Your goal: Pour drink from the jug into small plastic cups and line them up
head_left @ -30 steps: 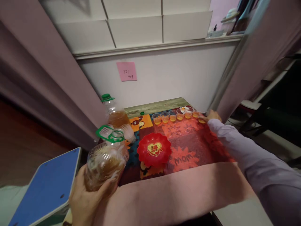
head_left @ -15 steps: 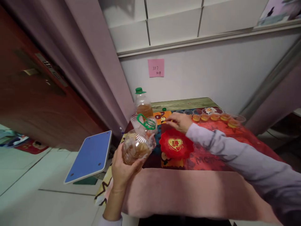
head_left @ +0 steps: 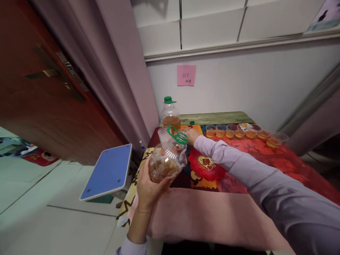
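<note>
A clear plastic jug (head_left: 166,164) with amber liquid in it is in my left hand (head_left: 150,186), fingers wrapped round its lower body. It leans to the right, its green-collared mouth uncapped. My right hand (head_left: 192,135) is just right of the jug's neck, and its fingers are mostly hidden behind it. Behind the jug is a stack of clear plastic cups (head_left: 162,134). A red scalloped plate (head_left: 207,166) with a gold heart lies below my right forearm. Several clear cups (head_left: 230,131) holding orange drink stand in a row to the right.
A second jug (head_left: 170,115), capped in green, stands at the back left. A loose green cap (head_left: 192,123) lies by the wall. Pink cloth (head_left: 212,212) hangs over the near table edge. A blue-topped stool (head_left: 107,171) stands left of the table.
My right hand has moved left from above the red plate to beside the jug's neck. My left hand still holds the tilted jug. The whole view has shifted a little.
</note>
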Demonstrator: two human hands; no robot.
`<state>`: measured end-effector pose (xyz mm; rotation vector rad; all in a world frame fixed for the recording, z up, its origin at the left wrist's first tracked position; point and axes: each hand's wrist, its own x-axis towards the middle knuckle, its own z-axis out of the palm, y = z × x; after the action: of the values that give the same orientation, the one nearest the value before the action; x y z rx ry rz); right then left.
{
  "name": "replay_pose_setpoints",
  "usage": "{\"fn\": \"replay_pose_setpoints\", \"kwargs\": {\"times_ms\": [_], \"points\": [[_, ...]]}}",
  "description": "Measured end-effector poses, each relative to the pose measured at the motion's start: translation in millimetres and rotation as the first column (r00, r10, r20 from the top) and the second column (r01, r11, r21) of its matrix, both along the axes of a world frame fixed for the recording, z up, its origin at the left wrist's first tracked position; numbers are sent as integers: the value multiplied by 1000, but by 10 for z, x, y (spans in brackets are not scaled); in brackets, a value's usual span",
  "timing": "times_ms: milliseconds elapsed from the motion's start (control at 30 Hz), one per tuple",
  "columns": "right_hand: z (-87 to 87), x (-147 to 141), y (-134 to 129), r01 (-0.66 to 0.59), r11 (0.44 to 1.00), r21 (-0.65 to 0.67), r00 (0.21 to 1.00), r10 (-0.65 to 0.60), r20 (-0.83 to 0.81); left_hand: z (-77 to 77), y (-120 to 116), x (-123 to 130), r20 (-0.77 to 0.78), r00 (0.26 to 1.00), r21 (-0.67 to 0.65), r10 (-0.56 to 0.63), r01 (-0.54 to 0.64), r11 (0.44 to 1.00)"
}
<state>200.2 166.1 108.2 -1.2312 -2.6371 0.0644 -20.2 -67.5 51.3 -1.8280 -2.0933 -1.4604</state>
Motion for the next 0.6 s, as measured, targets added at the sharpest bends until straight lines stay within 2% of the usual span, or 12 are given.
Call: {"fn": "replay_pose_setpoints", "kwargs": {"times_ms": [200,367,500,600], "points": [[20,71,0,62,998,-25,992,-65,-108,-7,15,5,9,1000,10,-5,5,1000],[180,181,-43,114,993,2,968,-111,-225,47,13,55,-7,1000,4,-17,18,1000],[327,534,-162,154,980,126,893,-83,-442,81,17,70,-32,999,0,-25,25,1000],[218,939,-418,139,971,193,857,-21,-515,88,35,64,-44,999,-29,-21,20,999]]}}
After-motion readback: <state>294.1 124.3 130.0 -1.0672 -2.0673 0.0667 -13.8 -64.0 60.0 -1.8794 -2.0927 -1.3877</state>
